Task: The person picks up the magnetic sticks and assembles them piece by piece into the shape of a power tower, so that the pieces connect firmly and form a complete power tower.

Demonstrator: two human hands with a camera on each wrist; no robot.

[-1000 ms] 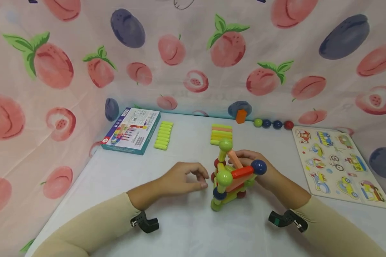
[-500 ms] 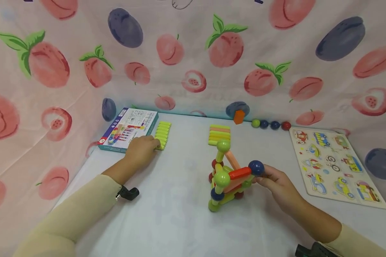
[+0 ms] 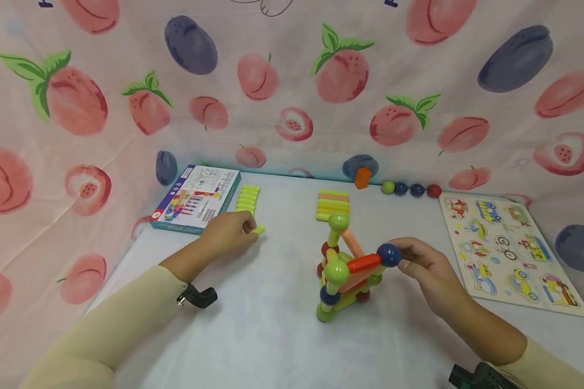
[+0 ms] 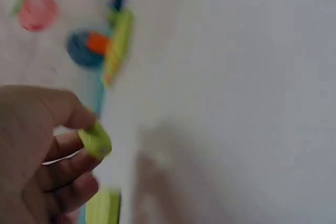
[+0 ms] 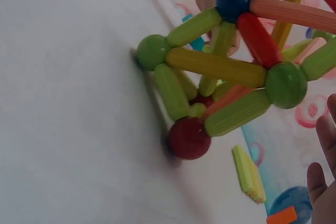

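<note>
My left hand (image 3: 230, 233) pinches a short light green rod (image 4: 96, 141) between thumb and fingers, just over the table. Behind it, a row of matching green rods (image 3: 247, 198) lies beside a box. My right hand (image 3: 430, 275) is at the right of a stick-and-ball frame (image 3: 338, 272), its fingertips right at the blue ball (image 3: 388, 255). In the right wrist view its fingers (image 5: 326, 132) are loosely extended. The frame stands upright, built from green, yellow, red and orange rods joined by green, blue and red balls.
A toy box (image 3: 199, 197) lies at the back left. Flat yellow, green and orange rods (image 3: 333, 206) lie behind the frame. Farther back are an orange piece (image 3: 362, 177) and a row of balls (image 3: 417, 190). A picture puzzle board (image 3: 511, 254) lies at the right.
The left hand moved from beside the frame to the green rods, picked one up and drew it slightly right. The right hand shifted from behind the frame to its right side.
</note>
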